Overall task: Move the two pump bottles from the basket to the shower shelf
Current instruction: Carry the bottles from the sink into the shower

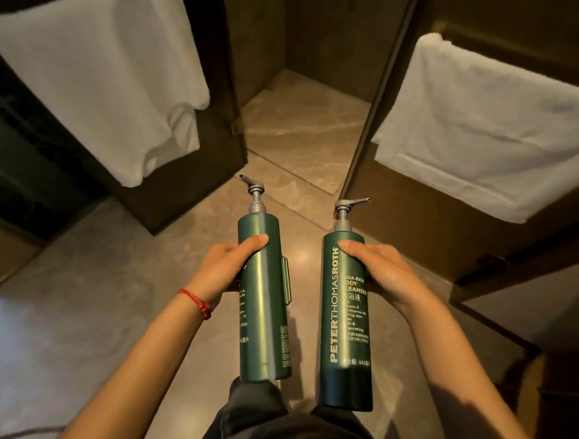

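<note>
Green pump bottles, labels half-hidden behind gripping hands.

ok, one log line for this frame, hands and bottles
phase: carrying | left hand: holds left pump bottle | right hand: holds right pump bottle, body cleanser label | basket: not in view | shower shelf: not in view

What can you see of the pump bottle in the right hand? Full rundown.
The right-hand pump bottle is a tall dark green cylinder with a satin, metallic-looking finish. White vertical lettering reads PETER THOMAS ROTH, and partly covered text reads "body cleanser". Its grey pump head has the spout pointing right. Held about upright in the air above the stone floor, it is gripped at the upper body by the right hand, thumb across the front. Nothing else touches it.
</note>
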Motion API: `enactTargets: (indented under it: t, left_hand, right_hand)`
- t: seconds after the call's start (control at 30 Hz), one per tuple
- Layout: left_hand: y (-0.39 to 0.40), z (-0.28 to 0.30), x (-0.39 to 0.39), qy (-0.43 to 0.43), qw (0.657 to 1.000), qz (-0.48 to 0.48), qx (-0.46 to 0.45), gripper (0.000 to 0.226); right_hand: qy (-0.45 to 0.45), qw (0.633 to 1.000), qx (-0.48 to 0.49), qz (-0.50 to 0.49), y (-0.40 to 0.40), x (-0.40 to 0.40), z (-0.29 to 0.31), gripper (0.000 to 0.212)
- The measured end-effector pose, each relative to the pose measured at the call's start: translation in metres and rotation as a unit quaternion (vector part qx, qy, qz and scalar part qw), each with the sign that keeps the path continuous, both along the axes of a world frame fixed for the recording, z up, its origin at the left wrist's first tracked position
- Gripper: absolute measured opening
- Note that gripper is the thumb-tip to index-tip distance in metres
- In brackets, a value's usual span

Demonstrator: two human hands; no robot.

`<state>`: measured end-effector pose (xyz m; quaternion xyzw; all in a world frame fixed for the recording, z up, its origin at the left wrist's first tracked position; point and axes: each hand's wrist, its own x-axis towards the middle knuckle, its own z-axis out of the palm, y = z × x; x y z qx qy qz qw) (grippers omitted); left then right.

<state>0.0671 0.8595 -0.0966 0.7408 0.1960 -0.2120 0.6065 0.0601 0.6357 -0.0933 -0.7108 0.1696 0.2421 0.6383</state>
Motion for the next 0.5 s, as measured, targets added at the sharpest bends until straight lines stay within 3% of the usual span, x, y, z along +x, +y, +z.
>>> enactTargets:
  t: [0.37,0.43,0.5]
  left_hand:
    - [0.046,0.001,0.139,0.014,0.999,0.022,-0.02,0.029]
    - [0.044,0.0,0.168,0.02,0.999,0.012,-0.029,0.029]
    - [0.04,-0.002,0.2,0.024,0.999,0.004,-0.032,0.029]
  right_hand:
    - [0.01,0.999,0.01,-0.04,0.049,0.14,0.001,0.03]
    - [0.014,0.999,0.006,-0.052,0.045,0.167,0.001,0.038]
    - [0.011,0.998,-0.004,-0.059,0.041,0.195,0.002,0.058]
